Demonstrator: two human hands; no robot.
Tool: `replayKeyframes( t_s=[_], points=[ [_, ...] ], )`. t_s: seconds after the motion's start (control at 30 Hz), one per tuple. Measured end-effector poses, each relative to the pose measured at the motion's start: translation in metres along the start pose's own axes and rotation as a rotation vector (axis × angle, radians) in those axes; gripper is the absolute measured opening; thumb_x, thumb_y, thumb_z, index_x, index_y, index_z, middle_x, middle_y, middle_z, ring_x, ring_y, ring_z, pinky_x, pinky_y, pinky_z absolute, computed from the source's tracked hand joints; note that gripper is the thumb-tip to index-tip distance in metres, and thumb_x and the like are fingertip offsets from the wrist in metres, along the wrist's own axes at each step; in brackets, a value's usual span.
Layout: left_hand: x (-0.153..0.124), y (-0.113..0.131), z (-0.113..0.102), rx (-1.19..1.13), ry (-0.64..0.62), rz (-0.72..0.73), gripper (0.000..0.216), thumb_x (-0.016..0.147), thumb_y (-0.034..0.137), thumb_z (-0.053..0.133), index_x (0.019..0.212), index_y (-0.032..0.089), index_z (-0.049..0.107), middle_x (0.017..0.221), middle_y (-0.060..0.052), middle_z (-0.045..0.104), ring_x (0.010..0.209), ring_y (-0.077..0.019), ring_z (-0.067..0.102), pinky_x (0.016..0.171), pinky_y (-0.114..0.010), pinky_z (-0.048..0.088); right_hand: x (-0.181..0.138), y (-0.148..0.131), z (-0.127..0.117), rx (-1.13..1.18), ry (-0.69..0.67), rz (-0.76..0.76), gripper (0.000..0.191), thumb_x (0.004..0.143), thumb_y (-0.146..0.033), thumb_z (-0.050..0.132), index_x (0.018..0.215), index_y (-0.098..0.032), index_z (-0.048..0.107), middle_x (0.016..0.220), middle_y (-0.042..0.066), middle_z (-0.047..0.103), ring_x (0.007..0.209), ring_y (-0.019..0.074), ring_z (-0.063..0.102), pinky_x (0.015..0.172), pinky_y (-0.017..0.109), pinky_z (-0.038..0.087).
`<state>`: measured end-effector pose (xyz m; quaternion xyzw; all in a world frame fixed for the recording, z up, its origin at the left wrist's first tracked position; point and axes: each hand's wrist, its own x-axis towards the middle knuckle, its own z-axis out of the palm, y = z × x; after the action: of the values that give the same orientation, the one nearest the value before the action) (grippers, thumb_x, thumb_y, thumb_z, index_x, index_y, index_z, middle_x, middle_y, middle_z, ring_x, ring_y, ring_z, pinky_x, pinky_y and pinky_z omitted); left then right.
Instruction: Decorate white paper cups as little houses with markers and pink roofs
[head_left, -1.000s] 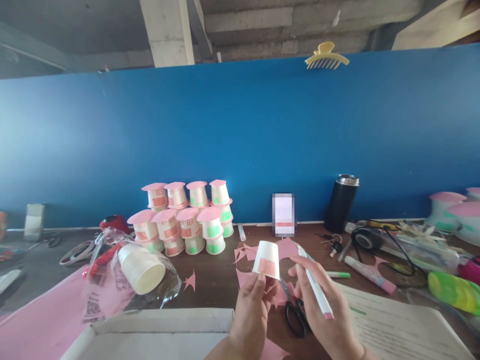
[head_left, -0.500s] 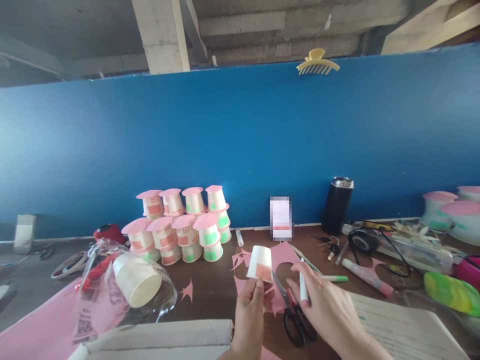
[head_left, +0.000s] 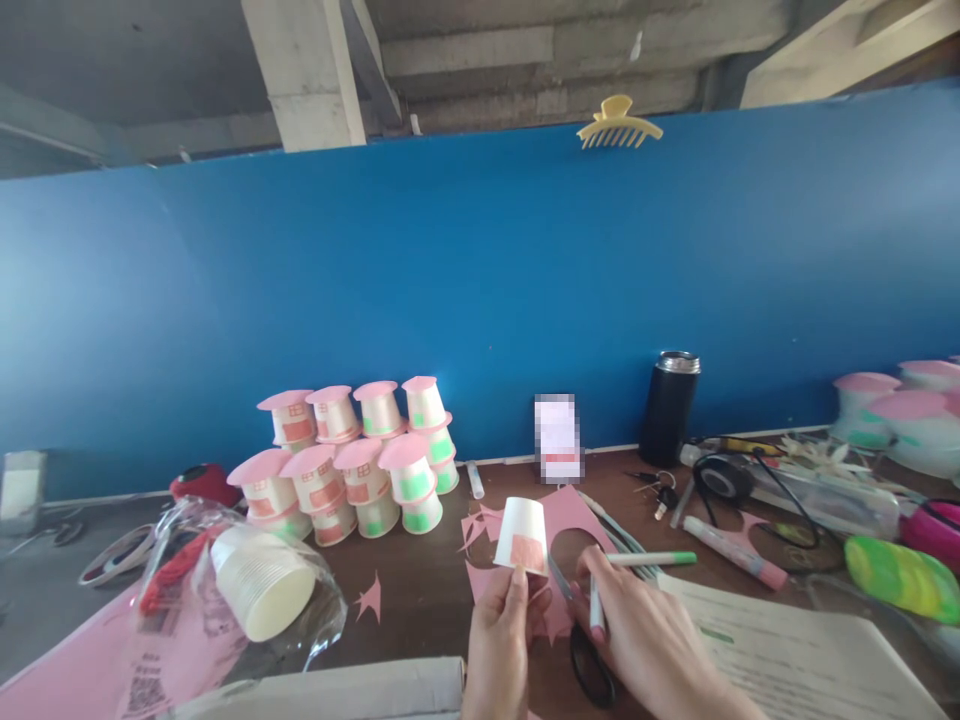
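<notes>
A white paper cup, rim down, is in my left hand, with the thumb pressed near its lower edge. A pinkish-red coloured square shows low on the cup's side. My right hand is closed around a white marker with a pink end, held to the right of the cup. Under that hand lie scissors with dark handles, partly hidden. A green-tipped marker lies just beyond the right hand's fingers. Cut pink paper spreads behind and beneath both hands.
Stacked decorated cups with pink tops stand back left. A plastic bag with nested paper cups lies in front of them. A black bottle stands by the blue partition. Printed paper and a yellow-green item lie right.
My right hand has shifted slightly down and its marker has tilted. The cup in my left hand has turned, showing more of the coloured square. The whole view has moved a little.
</notes>
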<state>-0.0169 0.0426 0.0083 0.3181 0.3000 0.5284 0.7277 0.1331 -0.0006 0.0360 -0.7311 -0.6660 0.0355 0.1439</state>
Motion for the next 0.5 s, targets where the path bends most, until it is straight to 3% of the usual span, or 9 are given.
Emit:
replayKeyframes(
  t_s=[0.13, 0.3, 0.43, 0.5],
  points=[
    [0.0, 0.001, 0.001, -0.006, 0.009, 0.0, 0.03, 0.07, 0.043, 0.078, 0.073, 0.014, 0.072, 0.073, -0.005, 0.069, 0.079, -0.0195, 0.066, 0.081, -0.031, 0.052, -0.001, -0.003, -0.005, 0.002, -0.023, 0.002, 0.038, 0.065, -0.004, 0.05, 0.098, -0.021, 0.05, 0.084, 0.005, 0.071, 0.079, 0.0292, 0.068, 0.055, 0.028, 0.022],
    [0.001, 0.003, 0.001, -0.085, 0.04, -0.041, 0.034, 0.063, 0.043, 0.083, 0.075, 0.012, 0.074, 0.075, -0.007, 0.07, 0.077, -0.0177, 0.065, 0.078, -0.029, 0.053, -0.002, -0.006, -0.006, 0.087, 0.02, 0.034, 0.043, 0.065, -0.001, 0.049, 0.101, -0.024, 0.05, 0.088, 0.003, 0.07, 0.074, 0.0256, 0.069, 0.054, 0.028, 0.031],
    [-0.001, 0.004, 0.002, -0.154, 0.044, -0.076, 0.034, 0.059, 0.039, 0.087, 0.075, 0.011, 0.076, 0.078, -0.01, 0.072, 0.08, -0.0185, 0.066, 0.078, -0.028, 0.054, 0.003, -0.006, -0.003, 0.451, 0.245, 0.041, 0.014, 0.089, -0.027, 0.048, 0.103, -0.029, 0.05, 0.103, 0.002, 0.069, 0.085, 0.0218, 0.069, 0.066, 0.03, 0.046],
    [-0.004, 0.003, 0.004, -0.167, 0.028, -0.088, 0.034, 0.058, 0.038, 0.087, 0.076, 0.012, 0.076, 0.079, -0.01, 0.073, 0.079, -0.0187, 0.066, 0.076, -0.028, 0.054, 0.008, -0.008, -0.003, 0.739, 0.325, 0.072, 0.016, 0.092, -0.041, 0.048, 0.102, -0.029, 0.051, 0.099, 0.001, 0.07, 0.089, 0.0208, 0.068, 0.073, 0.029, 0.05]
  ],
)
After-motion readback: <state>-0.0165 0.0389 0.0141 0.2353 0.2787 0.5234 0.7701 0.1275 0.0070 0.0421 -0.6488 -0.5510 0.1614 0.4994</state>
